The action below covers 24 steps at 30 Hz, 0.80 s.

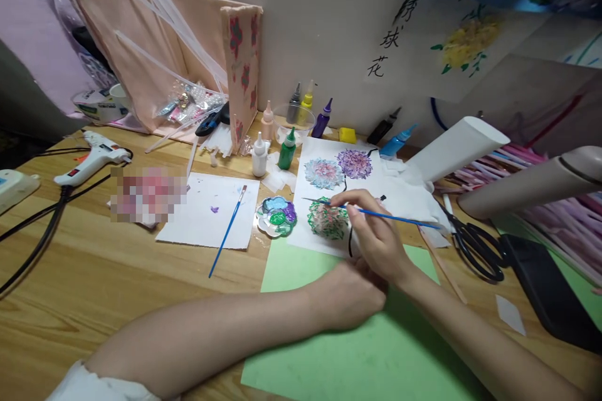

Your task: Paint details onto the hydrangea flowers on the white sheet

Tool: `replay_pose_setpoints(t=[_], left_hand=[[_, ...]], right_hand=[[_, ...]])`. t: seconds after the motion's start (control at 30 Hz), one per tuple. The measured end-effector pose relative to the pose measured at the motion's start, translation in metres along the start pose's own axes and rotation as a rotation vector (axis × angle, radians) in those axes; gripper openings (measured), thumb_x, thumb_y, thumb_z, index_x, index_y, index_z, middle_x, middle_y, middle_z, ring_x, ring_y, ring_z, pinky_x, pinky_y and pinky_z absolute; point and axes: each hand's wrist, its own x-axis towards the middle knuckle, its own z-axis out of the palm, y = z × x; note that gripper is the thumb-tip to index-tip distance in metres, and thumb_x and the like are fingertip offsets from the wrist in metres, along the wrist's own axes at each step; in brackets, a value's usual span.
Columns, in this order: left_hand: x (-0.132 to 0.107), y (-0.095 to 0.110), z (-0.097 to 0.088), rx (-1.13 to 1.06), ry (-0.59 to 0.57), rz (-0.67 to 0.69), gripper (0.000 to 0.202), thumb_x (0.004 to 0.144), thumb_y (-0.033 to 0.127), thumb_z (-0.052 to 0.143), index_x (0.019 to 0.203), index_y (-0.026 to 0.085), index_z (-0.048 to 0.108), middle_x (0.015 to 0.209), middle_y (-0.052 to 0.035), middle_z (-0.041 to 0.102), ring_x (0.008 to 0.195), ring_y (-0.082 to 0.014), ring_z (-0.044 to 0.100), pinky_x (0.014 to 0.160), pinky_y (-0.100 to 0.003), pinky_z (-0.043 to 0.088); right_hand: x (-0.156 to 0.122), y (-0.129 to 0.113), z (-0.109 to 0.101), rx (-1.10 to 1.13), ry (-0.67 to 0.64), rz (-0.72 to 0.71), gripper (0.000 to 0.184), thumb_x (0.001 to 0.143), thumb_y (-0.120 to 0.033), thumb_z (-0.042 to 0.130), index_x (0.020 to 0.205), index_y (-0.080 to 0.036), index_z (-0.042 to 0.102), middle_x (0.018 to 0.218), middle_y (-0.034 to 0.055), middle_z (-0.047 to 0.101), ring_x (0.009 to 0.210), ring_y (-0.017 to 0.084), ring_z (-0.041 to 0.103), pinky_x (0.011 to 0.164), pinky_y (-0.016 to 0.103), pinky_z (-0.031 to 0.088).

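Observation:
My right hand [376, 235] is closed in a pinch on a thin blue paintbrush [399, 218]. The brush tip rests on a green and pink flower [327, 219] painted on a white sheet [329, 153]. Two more painted flowers, pale pink and purple, lie higher on that sheet. My left hand [352, 294] rests on the green paper [357, 351] just under the right wrist; its fingers are tucked behind the right hand. A flower-shaped palette [276, 214] with blue, green and purple paint sits left of the sheet.
A second blue brush [228, 232] lies on a white paper [209, 210]. Paint bottles [286, 149] stand behind the sheet. A glue gun [91, 160] with black cables lies at left. Black scissors [475, 244], a dark phone [545, 291] and a lamp [531, 185] are at right.

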Motion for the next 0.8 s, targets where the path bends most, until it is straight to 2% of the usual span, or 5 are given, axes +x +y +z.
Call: replay_pose_setpoints(t=[0.13, 0.23, 0.4, 0.53, 0.8], left_hand=[[0.0, 0.001, -0.001, -0.004, 0.063, -0.03, 0.027, 0.09, 0.011, 0.042, 0.108, 0.0, 0.059, 0.114, -0.022, 0.063, 0.106, -0.0263, 0.062, 0.089, -0.035, 0.051], [-0.001, 0.002, -0.002, -0.011, 0.077, -0.047, 0.029, 0.09, 0.012, 0.042, 0.113, 0.0, 0.056, 0.123, -0.0237, 0.059, 0.115, -0.0271, 0.058, 0.092, -0.035, 0.051], [-0.001, 0.0, -0.002, -0.07, 0.074, -0.057, 0.036, 0.091, 0.014, 0.041, 0.123, -0.001, 0.049, 0.121, -0.0218, 0.061, 0.118, -0.0266, 0.056, 0.096, -0.036, 0.049], [0.0, -0.001, -0.005, -0.1, 0.08, -0.062, 0.036, 0.09, 0.013, 0.041, 0.122, 0.0, 0.05, 0.115, -0.0183, 0.063, 0.116, -0.0257, 0.057, 0.098, -0.034, 0.048], [0.003, 0.0, -0.009, -0.111, 0.077, -0.075, 0.036, 0.09, 0.012, 0.039, 0.124, 0.001, 0.047, 0.116, -0.0185, 0.062, 0.116, -0.0249, 0.057, 0.095, -0.035, 0.051]], right_hand=[[-0.033, 0.041, -0.03, 0.041, 0.207, -0.045, 0.018, 0.093, -0.026, 0.04, 0.093, -0.022, 0.058, 0.092, 0.0058, 0.06, 0.093, 0.022, 0.057, 0.084, 0.038, 0.044], [-0.054, 0.06, -0.042, 0.037, 0.272, -0.061, 0.017, 0.091, -0.025, 0.041, 0.089, -0.022, 0.057, 0.087, 0.0057, 0.06, 0.086, 0.021, 0.057, 0.078, 0.038, 0.045], [-0.064, 0.061, -0.042, -0.01, 0.186, -0.175, 0.016, 0.087, -0.019, 0.04, 0.087, -0.022, 0.055, 0.082, 0.0057, 0.064, 0.078, 0.021, 0.059, 0.072, 0.039, 0.046], [-0.063, 0.058, -0.041, -0.024, 0.157, -0.239, 0.017, 0.082, -0.014, 0.041, 0.088, -0.022, 0.055, 0.081, 0.0051, 0.064, 0.077, 0.02, 0.059, 0.069, 0.037, 0.045], [-0.059, 0.056, -0.044, -0.05, 0.098, -0.192, 0.017, 0.083, -0.014, 0.041, 0.088, -0.022, 0.054, 0.08, 0.0049, 0.064, 0.077, 0.02, 0.059, 0.07, 0.036, 0.046]])
